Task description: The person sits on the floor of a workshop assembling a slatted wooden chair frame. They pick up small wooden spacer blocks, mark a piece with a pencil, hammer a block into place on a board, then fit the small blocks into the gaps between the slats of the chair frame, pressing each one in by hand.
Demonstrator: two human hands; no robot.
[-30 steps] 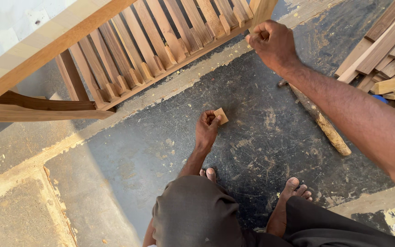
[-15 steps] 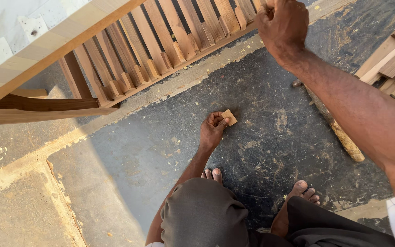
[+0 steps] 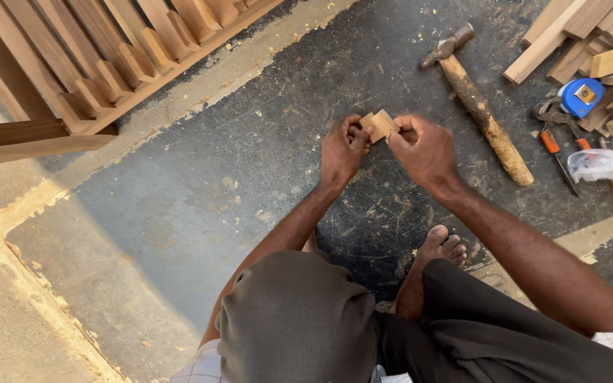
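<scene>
- While both hands pinch the small blocks (image 3: 379,125) low over the floor (image 3: 200,191), left hand (image 3: 342,147) and right hand (image 3: 423,147) should each keep a firm fingertip grip.
- Press mating faces flush, edges aligned, fingertips clear of the joint.
- Hammer (image 3: 480,106) lies near, untouched.

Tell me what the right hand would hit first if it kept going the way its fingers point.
The right hand points left, and its fingers already pinch the small wood block. Just past that is the left hand, holding the same block, so it would likely meet those.
</scene>
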